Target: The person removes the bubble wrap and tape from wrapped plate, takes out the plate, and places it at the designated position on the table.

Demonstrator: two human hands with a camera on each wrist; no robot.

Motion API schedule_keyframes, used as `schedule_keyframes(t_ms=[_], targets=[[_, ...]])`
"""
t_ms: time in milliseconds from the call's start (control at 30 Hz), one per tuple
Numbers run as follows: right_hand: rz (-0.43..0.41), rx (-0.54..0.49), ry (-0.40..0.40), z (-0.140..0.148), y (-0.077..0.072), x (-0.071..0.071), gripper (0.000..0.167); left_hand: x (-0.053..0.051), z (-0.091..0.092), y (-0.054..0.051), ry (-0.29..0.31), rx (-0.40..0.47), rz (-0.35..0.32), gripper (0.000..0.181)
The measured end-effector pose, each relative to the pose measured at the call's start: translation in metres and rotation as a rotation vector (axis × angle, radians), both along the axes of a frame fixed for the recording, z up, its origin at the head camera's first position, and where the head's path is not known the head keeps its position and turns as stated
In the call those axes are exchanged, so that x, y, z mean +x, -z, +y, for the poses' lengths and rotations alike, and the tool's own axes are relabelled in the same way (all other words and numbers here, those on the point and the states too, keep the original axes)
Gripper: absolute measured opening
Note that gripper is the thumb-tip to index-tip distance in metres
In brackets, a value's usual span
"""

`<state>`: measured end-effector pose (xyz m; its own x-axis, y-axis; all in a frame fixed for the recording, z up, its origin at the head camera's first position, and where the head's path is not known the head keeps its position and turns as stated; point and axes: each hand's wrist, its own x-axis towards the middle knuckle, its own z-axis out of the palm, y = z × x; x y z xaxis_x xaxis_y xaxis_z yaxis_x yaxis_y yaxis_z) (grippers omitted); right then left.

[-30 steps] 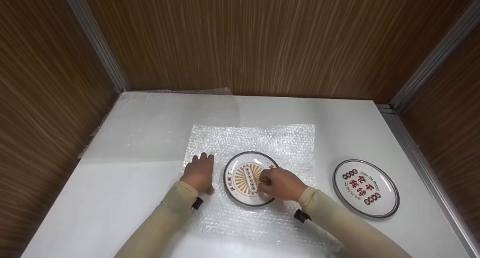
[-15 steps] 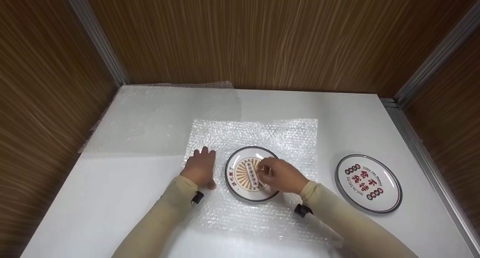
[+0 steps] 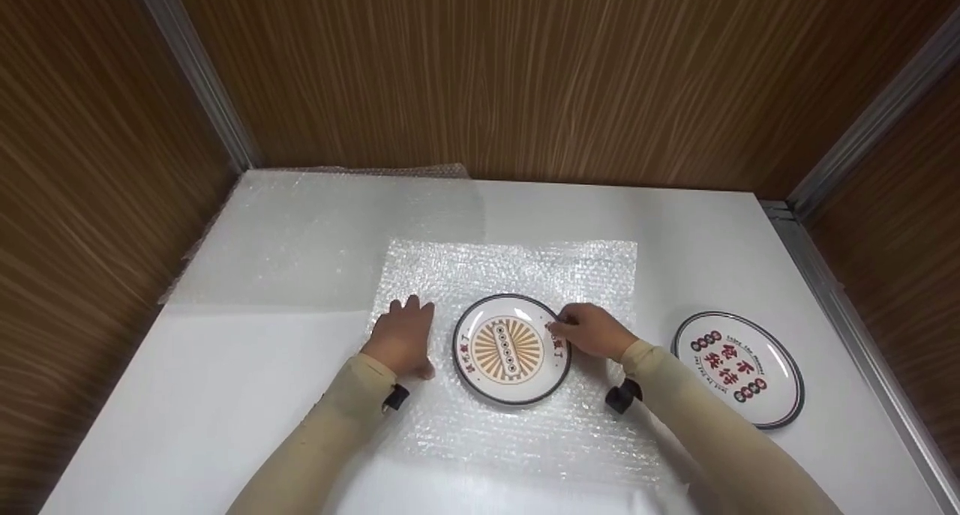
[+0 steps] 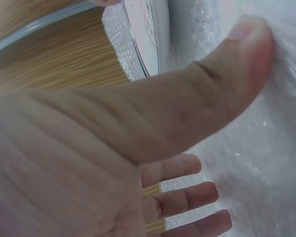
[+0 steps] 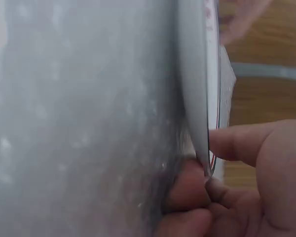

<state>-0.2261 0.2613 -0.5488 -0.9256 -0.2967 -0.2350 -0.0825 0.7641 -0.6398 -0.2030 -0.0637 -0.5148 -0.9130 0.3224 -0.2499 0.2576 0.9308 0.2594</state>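
Note:
A white plate (image 3: 480, 391) with a dark rim and an orange sunburst lies face up on a sheet of bubble wrap (image 3: 450, 271). My right hand (image 3: 596, 330) pinches the plate's right rim; in the right wrist view its thumb (image 5: 237, 142) is on the upper face and curled fingers are under the edge. To the left of the plate, my left hand (image 3: 401, 339) rests on the bubble wrap with its fingers extended, apart from the plate. The left wrist view shows its thumb (image 4: 207, 94) on the wrap and the plate (image 4: 143, 34) beyond.
A second plate (image 3: 739, 369) with red lettering lies on the white table (image 3: 187, 395) at the right, partly behind the right sleeve. More bubble wrap (image 3: 300, 238) is spread at the back left. Brown wood-grain panels (image 3: 480, 73) enclose the back and sides.
My right hand has moved rightward from over the plate's centre to its right rim and now grips it there. The left hand has stayed in place.

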Motion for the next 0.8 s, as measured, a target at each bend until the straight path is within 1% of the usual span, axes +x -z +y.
schedule_keyframes(t_ms=[100, 167, 267, 400, 533, 667, 733, 800], targets=[[-0.050, -0.032, -0.025, 0.002, 0.000, -0.004, 0.025, 0.003, -0.006, -0.001, 0.017, 0.033, -0.018, 0.106], [-0.070, -0.045, -0.043, 0.000, 0.000, -0.006, 0.027, 0.004, -0.011, -0.002, 0.028, 0.031, -0.027, 0.102], [-0.096, -0.061, -0.037, -0.003, 0.001, -0.007, 0.027, 0.006, -0.014, -0.004, 0.041, 0.016, -0.044, 0.091], [-0.108, -0.072, -0.017, -0.003, 0.001, -0.006, 0.026, 0.006, -0.011, -0.007, 0.048, 0.002, -0.045, 0.080], [-0.102, -0.064, -0.015, -0.001, 0.001, -0.006, 0.025, 0.008, -0.003, -0.006, 0.050, -0.026, 0.002, 0.073], [-0.093, -0.059, -0.007, 0.003, 0.003, -0.007, 0.024, 0.009, 0.002, -0.003, 0.103, -0.069, 0.066, 0.068], [-0.088, -0.066, -0.001, 0.006, 0.004, -0.006, 0.024, 0.008, 0.003, -0.001, 0.135, -0.090, 0.087, 0.067], [-0.077, -0.069, 0.013, 0.007, 0.006, -0.004, 0.023, 0.006, 0.004, 0.001, 0.155, -0.102, 0.096, 0.067]])
